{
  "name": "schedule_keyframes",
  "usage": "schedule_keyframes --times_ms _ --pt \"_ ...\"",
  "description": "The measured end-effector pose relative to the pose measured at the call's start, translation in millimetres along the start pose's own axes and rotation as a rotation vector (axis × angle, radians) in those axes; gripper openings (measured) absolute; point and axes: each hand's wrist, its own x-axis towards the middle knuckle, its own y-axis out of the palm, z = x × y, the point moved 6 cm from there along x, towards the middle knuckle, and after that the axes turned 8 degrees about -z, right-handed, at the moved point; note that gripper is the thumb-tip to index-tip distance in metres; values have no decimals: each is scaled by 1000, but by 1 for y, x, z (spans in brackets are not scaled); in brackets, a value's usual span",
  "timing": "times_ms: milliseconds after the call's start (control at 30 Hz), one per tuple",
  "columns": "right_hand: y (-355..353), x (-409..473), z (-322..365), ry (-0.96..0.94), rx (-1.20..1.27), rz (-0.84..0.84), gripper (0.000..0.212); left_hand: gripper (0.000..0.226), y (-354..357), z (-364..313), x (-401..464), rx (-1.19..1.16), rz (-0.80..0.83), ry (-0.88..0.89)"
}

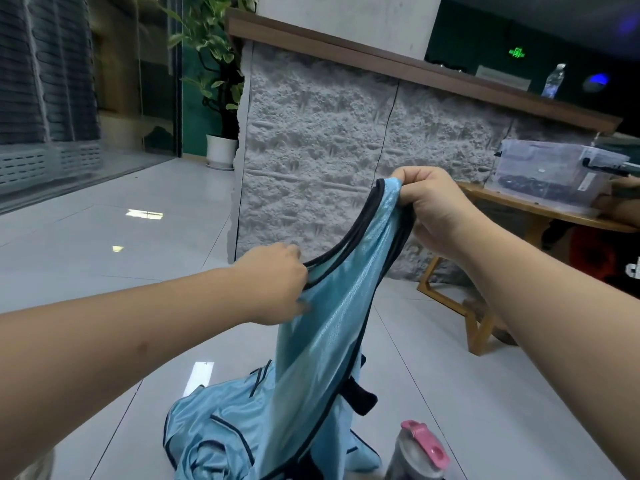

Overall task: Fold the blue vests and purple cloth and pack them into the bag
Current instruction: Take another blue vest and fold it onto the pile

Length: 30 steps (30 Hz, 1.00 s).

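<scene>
A light blue vest [325, 327] with dark trim hangs in the air in front of me. My right hand [433, 209] grips its bunched shoulder straps high up. Lower and to the left, my left hand [277, 282] pinches the vest's dark edge at the neckline. The vest's bottom drops into a heap of more blue vests [221, 427] lying on the floor. A dark strap or piece of cloth [360, 393] shows behind the heap. No purple cloth or bag can be made out.
A bottle with a pink lid [419, 452] stands on the tiled floor by the heap. A grey stone-textured counter [329, 147] rises ahead. A wooden table [540, 209] with a clear plastic box [550, 168] stands at the right. A potted plant [218, 98] is far left.
</scene>
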Motion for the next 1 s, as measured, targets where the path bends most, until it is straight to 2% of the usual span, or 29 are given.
schedule_keyframes --times_ms 100,200,333,433,533,600,667,733,767,867,1000 --pt "-12 4 -3 -12 -62 -67 42 53 3 15 1 -65 41 -40" --pt "-30 12 -2 -32 -236 -217 41 45 1 37 4 -346 67 -81" --pt "-49 26 13 -108 -362 -408 40 13 -12 53 -5 -943 -101 -178" --pt "-46 28 27 -215 -424 -405 39 14 -28 59 -5 -1209 -210 -199" --pt "-45 32 25 -192 -446 -406 41 42 -37 61 -5 -1335 -169 -206" --pt "-48 36 18 -133 -423 -428 40 44 -34 64 -7 -1436 -129 -207" --pt "-51 37 12 -58 -366 -445 41 51 -28 66 -9 -1518 9 -228" --pt "-54 37 6 20 -251 -446 42 60 -27 58 -14 -1558 214 -181" --pt "-55 37 4 50 -195 -438 42 59 -27 56 -16 -1530 255 -156" --pt "-51 33 -5 108 -125 -396 41 54 -27 51 -16 -1469 206 -171" --pt "-47 32 -26 212 -20 -406 39 59 -17 50 -17 -1685 213 -243"
